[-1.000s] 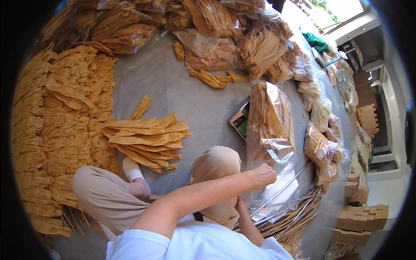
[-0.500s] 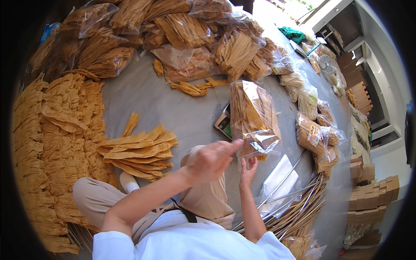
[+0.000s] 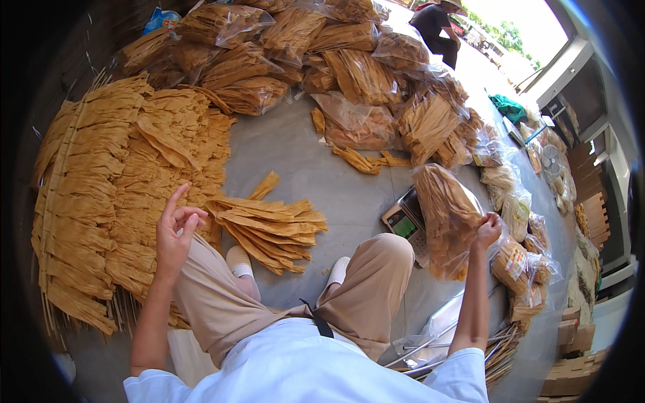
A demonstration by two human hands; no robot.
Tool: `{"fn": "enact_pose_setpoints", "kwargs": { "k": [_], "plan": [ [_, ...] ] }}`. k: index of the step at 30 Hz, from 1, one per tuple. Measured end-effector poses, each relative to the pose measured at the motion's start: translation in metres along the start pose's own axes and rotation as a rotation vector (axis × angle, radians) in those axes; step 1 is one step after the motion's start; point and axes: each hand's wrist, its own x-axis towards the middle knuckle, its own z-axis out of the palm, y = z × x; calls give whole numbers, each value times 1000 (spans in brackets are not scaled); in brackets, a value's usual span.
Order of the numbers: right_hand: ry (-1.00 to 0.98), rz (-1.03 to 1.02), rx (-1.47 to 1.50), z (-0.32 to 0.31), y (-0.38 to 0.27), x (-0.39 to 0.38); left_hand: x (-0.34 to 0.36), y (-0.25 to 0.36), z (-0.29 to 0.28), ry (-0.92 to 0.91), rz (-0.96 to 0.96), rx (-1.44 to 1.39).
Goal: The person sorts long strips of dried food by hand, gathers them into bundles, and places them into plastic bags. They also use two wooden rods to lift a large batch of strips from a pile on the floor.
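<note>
My right hand (image 3: 489,230) is closed on the side of a clear plastic bag (image 3: 446,218) filled with dried, wrinkled yellow-brown strips that look like tofu skin. The bag leans over a digital scale (image 3: 406,225) with a lit green display, covering part of it. Whether the scale bears the bag's weight, I cannot tell. My left hand (image 3: 176,235) is raised over my left knee, fingers apart and holding nothing. Just right of it, a loose fanned bundle of the strips (image 3: 272,228) lies on the floor. Further left, a broad layered pile of the same strips (image 3: 127,188) spreads out.
Filled clear bags (image 3: 363,74) are heaped along the far side. More bags (image 3: 521,262) line the right, near thin sticks (image 3: 500,352) and metal rods. A few loose strips (image 3: 356,160) lie on the grey floor (image 3: 302,174). A person in a hat (image 3: 437,27) is at the far doorway.
My left hand has swung left, away from the bag. My right hand has moved from below the bag to its right side and grips it. The bag has tilted, uncovering more scale; the view has shifted left.
</note>
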Motion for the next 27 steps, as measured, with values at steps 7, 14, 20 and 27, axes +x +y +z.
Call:
{"fn": "enact_pose_setpoints", "kwargs": {
  "k": [7,14,20,27],
  "plan": [
    [-316,-398,-285,69,-131,28,-12,-3,11,-47,-55,-95],
    [-451,-162,-129,60,-161,13,4,-23,81,-297,49,-77],
    [-644,-339,-104,64,-204,-46,10,-40,137,-482,19,-55],
    [-920,-840,-256,80,-312,-123,4,-12,156,-424,80,-53]
  ]
}}
